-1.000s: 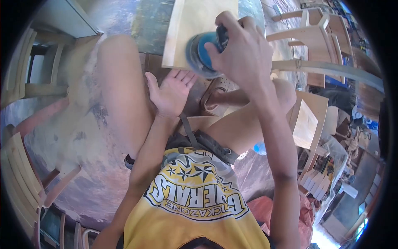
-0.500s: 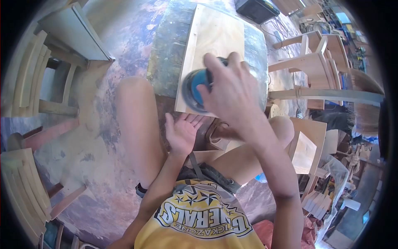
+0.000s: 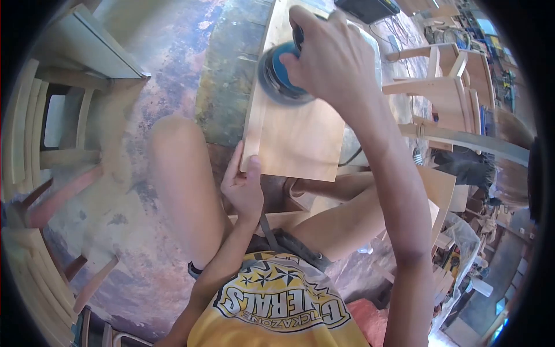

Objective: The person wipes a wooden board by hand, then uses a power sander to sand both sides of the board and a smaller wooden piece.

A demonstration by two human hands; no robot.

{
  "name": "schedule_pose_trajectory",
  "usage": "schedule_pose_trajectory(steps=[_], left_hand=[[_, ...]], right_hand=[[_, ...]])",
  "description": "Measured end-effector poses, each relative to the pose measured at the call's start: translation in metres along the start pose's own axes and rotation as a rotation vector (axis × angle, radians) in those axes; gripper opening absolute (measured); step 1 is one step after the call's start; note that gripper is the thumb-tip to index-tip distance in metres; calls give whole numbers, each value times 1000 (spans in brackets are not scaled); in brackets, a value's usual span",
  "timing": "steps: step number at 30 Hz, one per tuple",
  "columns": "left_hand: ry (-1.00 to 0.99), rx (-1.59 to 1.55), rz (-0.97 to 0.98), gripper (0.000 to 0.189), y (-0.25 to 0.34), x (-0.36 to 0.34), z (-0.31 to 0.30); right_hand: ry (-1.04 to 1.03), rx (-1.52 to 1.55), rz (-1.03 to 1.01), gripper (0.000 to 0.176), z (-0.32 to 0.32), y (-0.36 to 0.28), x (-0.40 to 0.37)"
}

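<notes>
A pale wooden board (image 3: 303,136) lies on a low paint-stained work surface (image 3: 228,87) in front of my knees. My right hand (image 3: 332,55) is closed over the top of a blue and black sander (image 3: 283,72), whose round base sits on the board toward its left edge. The sander's rim is blurred by motion. At the board's near left corner, my left hand (image 3: 245,185) grips the edge, thumb on top and fingers along the side. A dark cord (image 3: 352,157) shows beside the board's right edge.
Wooden chair frames (image 3: 445,98) stand at the right, with a black case (image 3: 370,7) at the far end. More chair parts (image 3: 63,127) and a panel (image 3: 95,40) are at the left. Wood pieces and a plastic sheet (image 3: 465,237) lie at lower right.
My right hand has pushed the sander away from me along the board. My left hand has gone from palm-up and spread below the board to holding its near left corner.
</notes>
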State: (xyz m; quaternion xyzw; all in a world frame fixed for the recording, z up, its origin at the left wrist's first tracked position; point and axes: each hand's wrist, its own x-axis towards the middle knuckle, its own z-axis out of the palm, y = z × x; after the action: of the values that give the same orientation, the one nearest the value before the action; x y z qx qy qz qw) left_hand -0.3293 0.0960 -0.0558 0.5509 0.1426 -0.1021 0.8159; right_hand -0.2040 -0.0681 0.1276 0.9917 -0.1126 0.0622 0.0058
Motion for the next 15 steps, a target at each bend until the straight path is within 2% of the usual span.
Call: schedule_pose_trajectory(steps=[3,4,6,10,12,13,15], left_hand=[[7,-9,-97,42,10,0,1],[14,-13,-96,42,10,1,0],[-4,11,-114,40,8,0,-1],[4,-5,-118,40,4,-4,-1],[22,-53,-81,40,0,-2,-1],[24,-53,-69,40,8,0,0],[1,72,-187,40,25,-2,2]], right_hand=[[104,-125,-24,41,5,9,6],[103,-124,-32,41,1,10,4],[-34,-7,30,34,-10,7,-12],[15,-59,16,41,-6,-7,-14],[5,20,35,35,-2,1,6],[13,-11,48,38,2,6,15],[-10,-64,80,46,0,14,29]])
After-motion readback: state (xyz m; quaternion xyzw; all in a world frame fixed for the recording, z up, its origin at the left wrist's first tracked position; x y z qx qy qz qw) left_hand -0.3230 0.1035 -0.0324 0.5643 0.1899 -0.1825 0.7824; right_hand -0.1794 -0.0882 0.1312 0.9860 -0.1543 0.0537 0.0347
